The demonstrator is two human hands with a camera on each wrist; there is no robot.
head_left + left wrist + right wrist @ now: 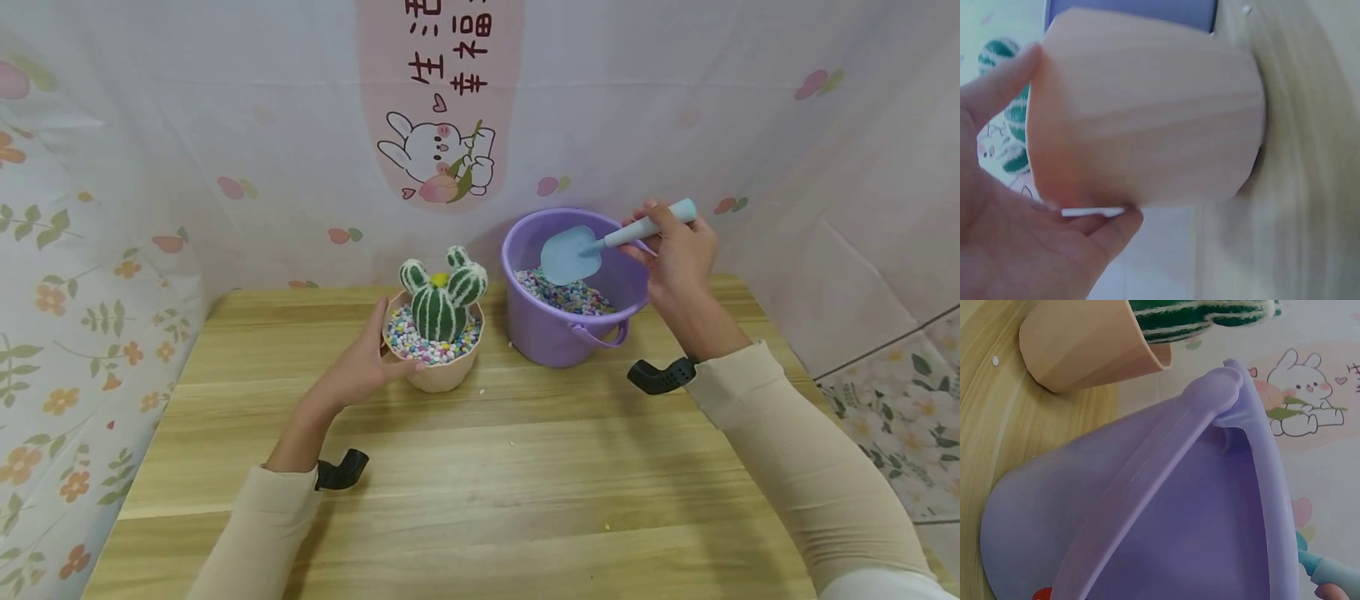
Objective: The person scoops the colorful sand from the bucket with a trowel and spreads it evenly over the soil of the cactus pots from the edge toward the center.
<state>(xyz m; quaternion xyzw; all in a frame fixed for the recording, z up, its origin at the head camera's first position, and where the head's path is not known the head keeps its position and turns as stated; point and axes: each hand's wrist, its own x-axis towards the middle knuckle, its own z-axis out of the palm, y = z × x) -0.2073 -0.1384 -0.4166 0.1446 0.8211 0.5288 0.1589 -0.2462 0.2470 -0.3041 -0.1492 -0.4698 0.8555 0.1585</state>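
A plush-looking green cactus (438,315) with white stripes stands upright among multicoloured pebbles (403,332) in a peach flowerpot (441,379). My left hand (358,367) holds this pot at its left side, thumb along the near rim; the left wrist view shows the thumb and fingers about the pot's wall (1147,112). In my right hand (682,254) I grip the handle of a light blue toy shovel (572,255). Its blade hangs over a purple bucket (543,337), above the pebbles (551,292) inside, and no pebbles show on the blade.
The bucket's handle (1141,481) hangs down its near side. A few stray pebbles (482,392) lie on the wooden table (465,500). Behind the table hangs a white cloth (300,142) with a rabbit print, close to the bucket and pot.
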